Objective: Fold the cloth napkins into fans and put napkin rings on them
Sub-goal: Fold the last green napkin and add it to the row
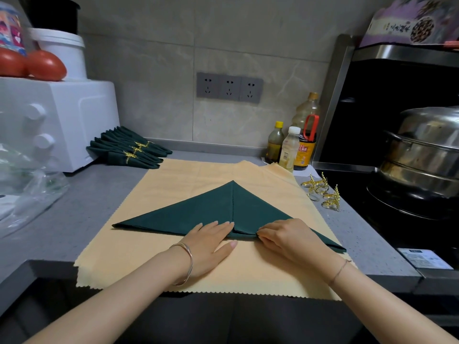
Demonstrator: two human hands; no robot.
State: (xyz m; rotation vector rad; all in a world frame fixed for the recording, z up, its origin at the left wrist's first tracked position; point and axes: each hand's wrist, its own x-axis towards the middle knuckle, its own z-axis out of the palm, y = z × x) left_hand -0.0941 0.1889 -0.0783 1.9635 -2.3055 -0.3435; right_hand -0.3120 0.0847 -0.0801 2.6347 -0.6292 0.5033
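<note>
Fingers (221,225) of the left hand (211,242) lie straight and flat, pressing the middle of the near edge of the napkin (218,207). Just beside it the right hand (285,238) curls its fingertips and pinches that same edge, lifting the layers a little.

The dark green napkin is a smooth cloth folded into a wide, low triangle. Its long edge runs left to right nearest the person and its tip points away toward the tiled wall. A pinked edge runs straight down its middle.

It lies on a pale yellow cloth (173,192) with zigzag edges, spread over a speckled grey counter (94,194). To the right, off the cloth and near the black cooktop, lie shiny gold napkin rings (321,192). At the back left, finished green fans (129,151) with gold rings lie against a white oven (62,120). Bottles (289,150) stand at the back right, and a steel steamer pot (422,155) sits on the cooktop.
</note>
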